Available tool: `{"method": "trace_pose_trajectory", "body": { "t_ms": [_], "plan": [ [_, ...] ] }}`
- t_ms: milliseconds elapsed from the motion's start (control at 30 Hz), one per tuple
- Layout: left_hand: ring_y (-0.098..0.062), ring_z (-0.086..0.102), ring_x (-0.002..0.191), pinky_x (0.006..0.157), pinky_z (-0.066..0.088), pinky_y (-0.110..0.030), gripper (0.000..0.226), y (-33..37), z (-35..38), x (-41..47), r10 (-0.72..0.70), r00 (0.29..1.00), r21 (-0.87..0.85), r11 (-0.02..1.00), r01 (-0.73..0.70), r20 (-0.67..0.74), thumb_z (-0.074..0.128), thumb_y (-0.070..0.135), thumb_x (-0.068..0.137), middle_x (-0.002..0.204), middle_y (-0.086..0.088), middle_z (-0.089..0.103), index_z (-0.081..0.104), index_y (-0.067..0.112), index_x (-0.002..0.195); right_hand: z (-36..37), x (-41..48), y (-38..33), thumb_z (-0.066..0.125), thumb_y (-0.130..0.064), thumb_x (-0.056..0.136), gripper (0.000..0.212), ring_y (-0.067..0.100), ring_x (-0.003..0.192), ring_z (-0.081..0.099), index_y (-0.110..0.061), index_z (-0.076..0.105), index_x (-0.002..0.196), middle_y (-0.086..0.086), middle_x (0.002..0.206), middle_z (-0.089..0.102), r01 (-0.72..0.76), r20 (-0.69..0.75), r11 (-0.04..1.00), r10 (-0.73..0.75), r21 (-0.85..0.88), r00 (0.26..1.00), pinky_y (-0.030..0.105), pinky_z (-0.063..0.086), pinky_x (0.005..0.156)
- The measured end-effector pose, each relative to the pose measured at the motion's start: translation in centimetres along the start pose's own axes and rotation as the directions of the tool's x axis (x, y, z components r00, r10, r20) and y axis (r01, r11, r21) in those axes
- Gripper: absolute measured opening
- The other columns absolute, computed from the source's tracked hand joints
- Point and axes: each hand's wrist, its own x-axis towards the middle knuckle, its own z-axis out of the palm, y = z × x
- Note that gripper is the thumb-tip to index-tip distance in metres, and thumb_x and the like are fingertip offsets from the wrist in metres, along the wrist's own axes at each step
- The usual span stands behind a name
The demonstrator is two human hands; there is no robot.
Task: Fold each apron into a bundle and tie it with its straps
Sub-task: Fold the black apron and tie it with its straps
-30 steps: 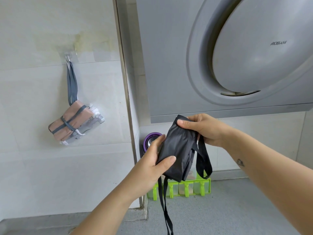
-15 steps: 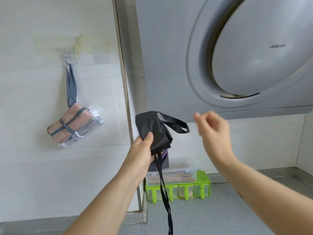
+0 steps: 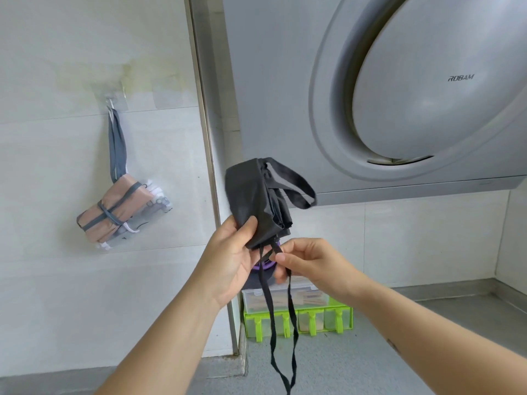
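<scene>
A folded black apron bundle [image 3: 254,198] is held up in front of the range hood. My left hand [image 3: 231,259] grips its lower end, thumb pressed on the front. A neck loop [image 3: 296,187] sticks out from the top right of the bundle. Two thin black straps [image 3: 281,323] hang down from the bundle's bottom. My right hand [image 3: 306,262] pinches one strap just below the bundle. On the left wall a pink apron bundle [image 3: 114,210], tied with grey straps, hangs from a hook [image 3: 111,101].
A large grey range hood [image 3: 399,95] fills the upper right. Below the hands, a green rack [image 3: 298,319] with a clear lidded box stands on the grey counter [image 3: 370,352]. A purple-rimmed dark object [image 3: 263,267] sits behind the hands. A metal strip [image 3: 211,172] divides the walls.
My right hand, which had let go of the bundle's top, has come down and taken a strap below it. My left hand has lifted the bundle slightly and keeps holding it.
</scene>
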Motion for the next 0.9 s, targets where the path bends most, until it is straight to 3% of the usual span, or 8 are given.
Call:
{"method": "trace_pose_trajectory", "body": {
  "t_ms": [100,200,333,467,600,733,833,900],
  "plan": [
    [-0.025,0.066,0.094,0.081,0.056,-0.034,0.035,0.5,-0.8,-0.2,-0.102,0.981,0.022,0.995,0.099,0.164,0.064,0.014,0.083,0.11,-0.018,0.067,0.059,0.004,0.117,-1.8,0.4,-0.6,0.061,-0.014,0.09,0.021,0.01,0.054,0.055,-0.018,0.065,0.07,-0.004,0.062,0.064,-0.011,0.014,0.985,0.014,-0.173,1.0,0.019,0.045,0.06],
    [-0.024,0.065,0.099,0.086,0.056,-0.031,0.036,0.7,-2.0,-0.4,-0.215,0.94,0.098,0.976,0.196,0.265,0.057,0.012,0.082,0.116,-0.02,0.065,0.063,0.002,0.115,-3.7,1.2,-1.0,0.068,-0.046,0.079,0.021,0.009,0.055,0.056,-0.029,0.071,0.069,-0.004,0.064,0.067,-0.004,-0.012,0.95,0.0,-0.311,1.0,0.022,0.044,0.055],
    [-0.017,0.067,0.093,0.077,0.054,-0.025,0.032,0.9,-3.3,-1.0,-0.394,0.859,0.348,0.895,0.278,0.328,0.057,0.011,0.083,0.106,-0.011,0.07,0.061,0.005,0.114,-7.0,2.0,-2.0,0.064,-0.001,0.085,0.032,-0.003,0.056,0.057,-0.023,0.067,0.062,-0.014,0.057,0.066,-0.083,-0.138,0.826,0.006,-0.558,0.99,0.018,0.047,0.064],
    [-0.014,0.068,0.092,0.077,0.052,-0.023,0.02,0.5,-3.7,-1.4,-0.493,0.827,0.579,0.769,0.269,0.27,0.051,0.004,0.095,0.101,-0.003,0.072,0.059,0.008,0.114,-8.5,2.3,-4.0,0.068,-0.017,0.085,0.019,0.011,0.052,0.045,-0.027,0.07,0.069,-0.012,0.061,0.068,-0.111,-0.139,0.708,0.018,-0.698,0.99,0.025,0.035,0.053],
    [-0.021,0.068,0.1,0.095,0.051,-0.04,0.022,-0.9,-4.0,-1.0,-0.439,0.885,0.709,0.674,0.21,0.155,0.051,0.008,0.097,0.108,-0.005,0.072,0.06,0.013,0.117,-8.2,2.5,-5.9,0.068,-0.023,0.085,0.016,0.005,0.047,0.045,-0.025,0.069,0.069,-0.013,0.06,0.066,-0.179,-0.181,0.652,0.066,-0.737,0.981,0.011,0.033,0.044],
    [-0.012,0.069,0.09,0.08,0.054,-0.031,0.018,-2.9,-3.1,-0.5,-0.261,0.965,0.748,0.641,0.171,0.003,0.052,0.014,0.097,0.097,0.004,0.074,0.064,0.022,0.108,-4.9,2.1,-6.0,0.064,-0.017,0.087,0.01,-0.005,0.059,0.057,-0.017,0.073,0.084,-0.01,0.071,0.072,-0.178,-0.19,0.806,0.083,-0.564,0.978,0.008,0.045,0.053],
    [-0.022,0.069,0.092,0.087,0.054,-0.047,0.017,-4.1,-2.1,0.1,-0.071,0.989,0.689,0.71,0.143,-0.132,0.052,0.015,0.096,0.098,-0.001,0.073,0.065,0.025,0.101,-1.7,1.5,-4.4,0.061,-0.013,0.089,0.014,-0.009,0.056,0.056,-0.015,0.074,0.093,-0.018,0.068,0.067,-0.123,-0.243,0.859,-0.001,-0.497,0.97,0.014,0.048,0.06],
    [-0.021,0.07,0.086,0.075,0.058,-0.038,0.016,-4.1,-1.3,0.5,0.007,0.971,0.562,0.816,0.132,-0.238,0.051,0.011,0.097,0.097,-0.006,0.072,0.063,0.02,0.102,0.3,1.0,-3.2,0.058,-0.011,0.091,0.018,-0.013,0.055,0.053,-0.011,0.073,0.101,-0.017,0.071,0.066,-0.084,-0.266,0.886,-0.046,-0.456,0.963,0.01,0.041,0.061]
  ]
}}
